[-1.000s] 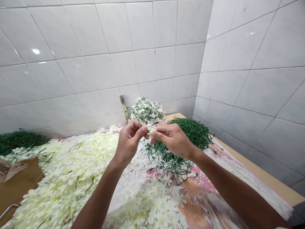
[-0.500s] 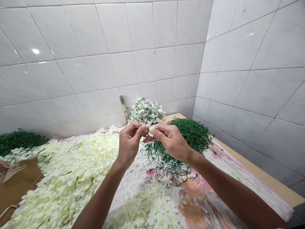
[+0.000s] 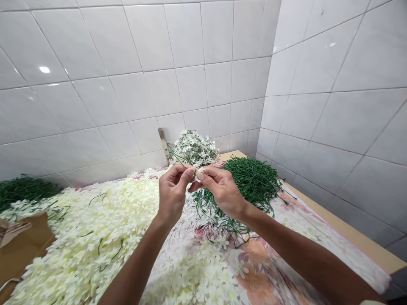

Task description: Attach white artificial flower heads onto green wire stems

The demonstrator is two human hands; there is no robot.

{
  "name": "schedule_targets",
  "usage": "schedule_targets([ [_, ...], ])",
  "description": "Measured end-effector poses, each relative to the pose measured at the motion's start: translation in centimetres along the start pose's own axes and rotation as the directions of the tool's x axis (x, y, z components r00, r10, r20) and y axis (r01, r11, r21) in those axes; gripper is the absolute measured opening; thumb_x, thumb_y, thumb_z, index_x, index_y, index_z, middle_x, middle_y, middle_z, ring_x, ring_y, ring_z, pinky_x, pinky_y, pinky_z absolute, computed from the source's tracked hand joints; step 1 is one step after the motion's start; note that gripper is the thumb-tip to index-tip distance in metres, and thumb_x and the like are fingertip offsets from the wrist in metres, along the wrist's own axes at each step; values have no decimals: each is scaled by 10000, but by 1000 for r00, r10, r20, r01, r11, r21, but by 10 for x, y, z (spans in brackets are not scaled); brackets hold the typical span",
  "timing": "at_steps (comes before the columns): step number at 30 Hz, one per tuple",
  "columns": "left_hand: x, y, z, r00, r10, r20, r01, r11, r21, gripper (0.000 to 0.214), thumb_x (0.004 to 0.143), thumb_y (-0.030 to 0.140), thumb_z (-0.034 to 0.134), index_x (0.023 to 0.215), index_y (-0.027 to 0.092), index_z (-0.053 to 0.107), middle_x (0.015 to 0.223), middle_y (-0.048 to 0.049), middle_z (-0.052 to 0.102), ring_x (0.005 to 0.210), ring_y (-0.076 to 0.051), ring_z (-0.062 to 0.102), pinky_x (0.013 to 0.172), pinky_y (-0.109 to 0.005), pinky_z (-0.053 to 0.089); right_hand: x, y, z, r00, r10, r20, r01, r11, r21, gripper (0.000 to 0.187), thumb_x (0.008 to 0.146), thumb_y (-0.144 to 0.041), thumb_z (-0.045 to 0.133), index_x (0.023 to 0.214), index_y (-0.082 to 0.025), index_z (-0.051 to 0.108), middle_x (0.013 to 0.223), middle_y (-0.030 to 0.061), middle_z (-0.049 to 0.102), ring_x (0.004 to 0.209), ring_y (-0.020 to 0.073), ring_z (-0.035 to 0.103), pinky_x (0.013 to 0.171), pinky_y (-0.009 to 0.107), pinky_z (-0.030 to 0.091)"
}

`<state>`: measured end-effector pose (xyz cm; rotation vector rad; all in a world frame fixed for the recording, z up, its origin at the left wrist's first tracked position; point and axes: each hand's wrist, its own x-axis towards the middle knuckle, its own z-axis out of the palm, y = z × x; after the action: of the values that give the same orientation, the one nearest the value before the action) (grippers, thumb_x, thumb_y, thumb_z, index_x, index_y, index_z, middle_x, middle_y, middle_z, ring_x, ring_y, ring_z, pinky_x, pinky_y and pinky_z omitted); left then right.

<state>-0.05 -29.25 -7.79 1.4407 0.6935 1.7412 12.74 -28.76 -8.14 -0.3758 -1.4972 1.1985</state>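
Note:
My left hand [image 3: 174, 188] pinches a thin green artificial stem [image 3: 180, 158] just under the bloom, and the stem slants up and left from my fingers. Against it, my right hand [image 3: 222, 186] is closed on a small white artificial flower [image 3: 199, 174], its petals partly hidden by my fingertips. Both hands meet in front of a mound of assembled white flowers with green stems [image 3: 195, 147]. Below and right of them lies a big heap of green stems [image 3: 254, 182]. A wide spread of loose cream-white flower heads [image 3: 121, 212] covers the surface to the left.
A floral cloth [image 3: 259, 271] lies over the table, whose tan edge [image 3: 356, 237] shows at right. A brown cardboard piece [image 3: 27, 241] sits at left, near another green stem pile [image 3: 25, 190]. A metal bracket [image 3: 163, 142] stands by the tiled wall [image 3: 143, 97].
My fingertips have drawn closer together around the flower, covering more of its petals. My right hand has shifted slightly left, and the view has moved a little.

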Motion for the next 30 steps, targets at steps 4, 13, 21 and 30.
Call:
schedule_targets([
  [4,1,1,2,1000,-7,28,8,999,-36,223,756,324,732,650,155,631,742,9,528,584,-75,472,513,-204,411,1,3,-6,997,-60,38,63,994,-86,279,887,-401,575,746,-178,666,695,11,639,703,135,628,760,332,516],
  [13,-1,-3,4,999,-30,43,35,991,-129,215,760,325,737,676,154,638,625,37,492,497,-57,468,483,-207,413,0,5,-5,992,-127,17,128,980,-153,296,898,-389,552,694,-185,617,693,6,565,688,134,545,703,305,472],
  [21,-5,-4,3,998,-37,52,43,992,-120,276,758,370,737,689,157,575,573,42,512,472,-52,463,460,-178,420,-3,8,-2,989,-144,-28,135,970,-202,241,883,-358,577,717,-188,614,697,-2,542,675,128,504,644,273,437],
  [30,-5,-6,3,993,27,116,-7,985,-173,267,813,314,687,682,144,528,628,36,506,494,-47,487,451,-157,424,-8,10,-1,974,-224,-11,215,945,-245,217,917,-262,522,739,-168,601,682,-8,551,649,107,523,621,257,440],
])
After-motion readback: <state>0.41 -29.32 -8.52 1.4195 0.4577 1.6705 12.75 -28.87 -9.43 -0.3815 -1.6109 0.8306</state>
